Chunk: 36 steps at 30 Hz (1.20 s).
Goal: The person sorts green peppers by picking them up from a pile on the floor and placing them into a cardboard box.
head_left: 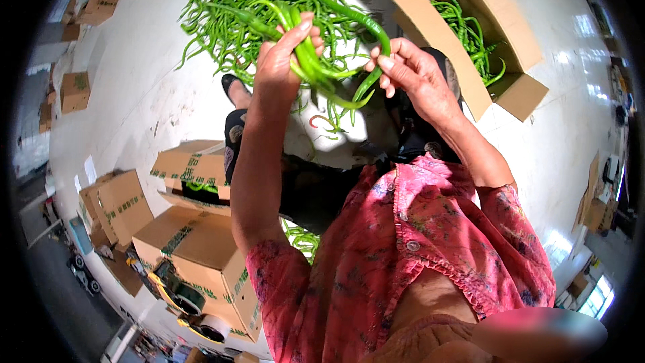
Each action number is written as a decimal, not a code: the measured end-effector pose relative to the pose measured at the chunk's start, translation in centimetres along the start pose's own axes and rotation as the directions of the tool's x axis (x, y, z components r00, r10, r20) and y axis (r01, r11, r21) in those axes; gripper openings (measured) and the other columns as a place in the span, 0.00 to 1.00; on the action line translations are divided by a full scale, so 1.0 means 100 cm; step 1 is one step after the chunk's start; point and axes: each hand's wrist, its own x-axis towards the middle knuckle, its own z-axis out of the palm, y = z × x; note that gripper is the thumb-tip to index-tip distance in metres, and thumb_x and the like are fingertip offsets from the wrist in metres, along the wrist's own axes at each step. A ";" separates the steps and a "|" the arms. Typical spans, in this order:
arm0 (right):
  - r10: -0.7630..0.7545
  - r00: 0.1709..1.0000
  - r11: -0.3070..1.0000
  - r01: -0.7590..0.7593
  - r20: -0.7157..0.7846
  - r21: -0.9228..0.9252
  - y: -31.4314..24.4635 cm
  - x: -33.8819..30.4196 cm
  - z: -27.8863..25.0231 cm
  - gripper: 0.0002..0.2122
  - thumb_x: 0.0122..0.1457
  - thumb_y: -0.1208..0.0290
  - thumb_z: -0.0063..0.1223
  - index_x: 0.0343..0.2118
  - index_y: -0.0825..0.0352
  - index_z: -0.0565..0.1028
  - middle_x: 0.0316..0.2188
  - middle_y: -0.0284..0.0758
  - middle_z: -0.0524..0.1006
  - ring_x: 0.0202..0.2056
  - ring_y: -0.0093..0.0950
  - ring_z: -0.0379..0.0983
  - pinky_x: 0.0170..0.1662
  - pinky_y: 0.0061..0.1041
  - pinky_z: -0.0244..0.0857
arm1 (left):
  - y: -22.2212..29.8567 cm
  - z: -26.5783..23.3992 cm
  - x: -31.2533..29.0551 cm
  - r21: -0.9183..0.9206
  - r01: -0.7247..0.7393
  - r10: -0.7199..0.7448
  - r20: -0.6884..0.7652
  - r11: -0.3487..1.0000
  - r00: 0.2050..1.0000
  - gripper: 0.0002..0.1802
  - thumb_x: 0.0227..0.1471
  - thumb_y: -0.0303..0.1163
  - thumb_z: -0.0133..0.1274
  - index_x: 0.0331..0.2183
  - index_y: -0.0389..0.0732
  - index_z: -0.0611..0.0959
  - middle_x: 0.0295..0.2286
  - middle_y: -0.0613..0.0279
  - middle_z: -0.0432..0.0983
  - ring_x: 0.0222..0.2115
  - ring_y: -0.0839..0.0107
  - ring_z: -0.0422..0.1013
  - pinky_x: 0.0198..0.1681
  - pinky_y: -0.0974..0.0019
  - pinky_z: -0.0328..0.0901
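My left hand is closed round a bunch of long green chili peppers, whose ends stick out on both sides of the fist. At its right, my right hand pinches one long curved chili pepper between thumb and fingers. That pepper arches up and over toward the bunch. Beyond both hands, a wide pile of green chili peppers spreads over the floor. A few loose peppers and a reddish curled one lie below the hands, near my feet.
An open cardboard box with green peppers in it stands at the right. Closed and half-open cartons sit at my left, with tape dispensers beside them. More cartons line the far left. My shoe is by the pile.
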 end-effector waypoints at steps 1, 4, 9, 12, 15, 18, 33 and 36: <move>-0.007 1.000 0.999 0.008 -0.021 0.045 -0.004 0.000 -0.008 0.08 0.65 0.67 0.48 0.41 0.66 0.73 0.33 0.29 0.76 0.28 0.14 0.68 0.32 0.15 0.65 | 0.000 0.002 -0.002 0.120 0.012 -0.009 -0.025 0.993 1.000 0.18 0.58 0.32 0.51 0.47 0.32 0.76 0.32 0.59 0.75 0.30 0.73 0.72 0.37 0.69 0.70; -0.042 0.993 0.985 0.059 -0.110 0.160 -0.009 0.001 -0.040 0.09 0.65 0.68 0.48 0.42 0.67 0.73 0.36 0.31 0.77 0.29 0.14 0.68 0.33 0.14 0.66 | -0.001 0.010 -0.008 0.172 0.088 -0.082 -0.043 0.981 0.996 0.18 0.57 0.32 0.53 0.47 0.33 0.77 0.32 0.61 0.76 0.30 0.74 0.72 0.36 0.72 0.69; -0.144 0.947 0.926 0.231 -0.289 0.298 -0.006 -0.013 -0.092 0.09 0.63 0.73 0.48 0.45 0.68 0.71 0.42 0.39 0.77 0.36 0.22 0.75 0.38 0.19 0.71 | -0.013 0.005 0.004 0.162 0.119 -0.115 -0.036 0.980 0.993 0.17 0.53 0.31 0.57 0.45 0.36 0.78 0.30 0.63 0.75 0.27 0.75 0.72 0.32 0.70 0.71; -0.173 0.894 0.875 0.332 -0.413 0.351 0.005 -0.026 -0.117 0.08 0.62 0.76 0.49 0.44 0.68 0.72 0.42 0.40 0.76 0.42 0.28 0.76 0.41 0.21 0.73 | -0.018 0.004 0.005 0.170 0.120 -0.118 -0.025 0.978 0.993 0.17 0.53 0.31 0.57 0.45 0.36 0.78 0.30 0.63 0.75 0.27 0.76 0.72 0.32 0.71 0.71; -0.139 0.847 0.855 0.364 -0.513 0.370 0.012 -0.035 -0.139 0.08 0.61 0.78 0.49 0.43 0.68 0.72 0.41 0.38 0.76 0.44 0.30 0.76 0.42 0.22 0.73 | -0.022 0.006 0.005 0.215 0.149 -0.139 -0.061 0.965 0.988 0.17 0.54 0.31 0.56 0.45 0.36 0.77 0.30 0.63 0.76 0.27 0.76 0.73 0.31 0.71 0.71; -0.158 0.754 0.899 0.377 -0.637 0.224 0.016 -0.039 -0.155 0.07 0.62 0.78 0.50 0.42 0.67 0.72 0.44 0.38 0.75 0.44 0.29 0.76 0.42 0.22 0.73 | -0.025 0.001 0.007 0.210 0.188 -0.183 -0.043 0.959 0.982 0.20 0.52 0.31 0.58 0.46 0.37 0.75 0.31 0.62 0.75 0.29 0.75 0.72 0.34 0.71 0.70; -0.449 0.769 0.233 -0.390 -0.455 -0.891 0.035 -0.071 -0.275 0.10 0.59 0.73 0.50 0.44 0.64 0.72 0.36 0.41 0.77 0.38 0.36 0.77 0.39 0.35 0.71 | -0.033 -0.005 0.008 0.189 0.212 -0.209 -0.034 0.959 0.977 0.18 0.55 0.29 0.55 0.47 0.34 0.76 0.31 0.61 0.75 0.29 0.75 0.71 0.34 0.70 0.68; -0.388 0.856 -0.034 -0.383 -0.341 -0.923 0.069 -0.087 -0.294 0.15 0.55 0.73 0.54 0.47 0.63 0.71 0.39 0.43 0.73 0.35 0.46 0.74 0.37 0.42 0.66 | -0.038 -0.002 0.015 0.090 0.163 -0.170 0.082 0.983 0.982 0.21 0.57 0.31 0.52 0.50 0.32 0.73 0.33 0.60 0.74 0.32 0.72 0.71 0.37 0.67 0.69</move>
